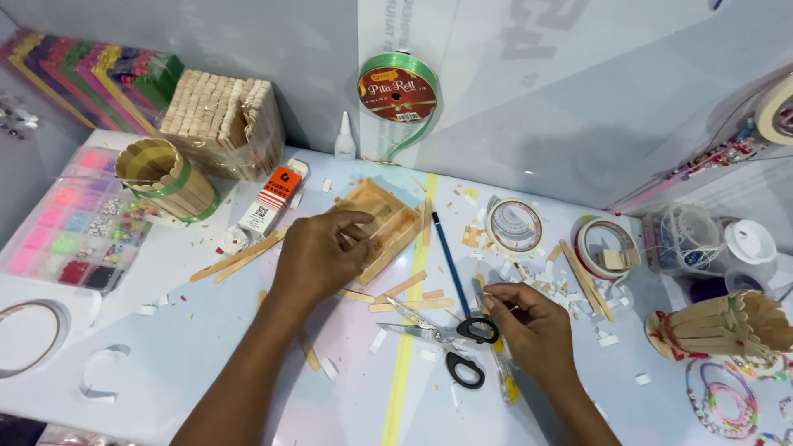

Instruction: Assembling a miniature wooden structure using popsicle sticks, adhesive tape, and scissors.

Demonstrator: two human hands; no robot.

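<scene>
My left hand rests on a small box built from wooden craft sticks near the middle of the table, fingers curled over its near edge. My right hand hovers low at the table, its fingertips pinching a small pale scrap just above the black-handled scissors. The scissors lie open on the table. A dark blue pencil lies between the two hands. Loose craft sticks are scattered under and around both hands.
A stick pen cup and a bundle of sticks stand back left, beside a glue tube and bead tray. Tape rolls sit right of the box; a stick vase lies at right. Green ribbon spool leans on the wall.
</scene>
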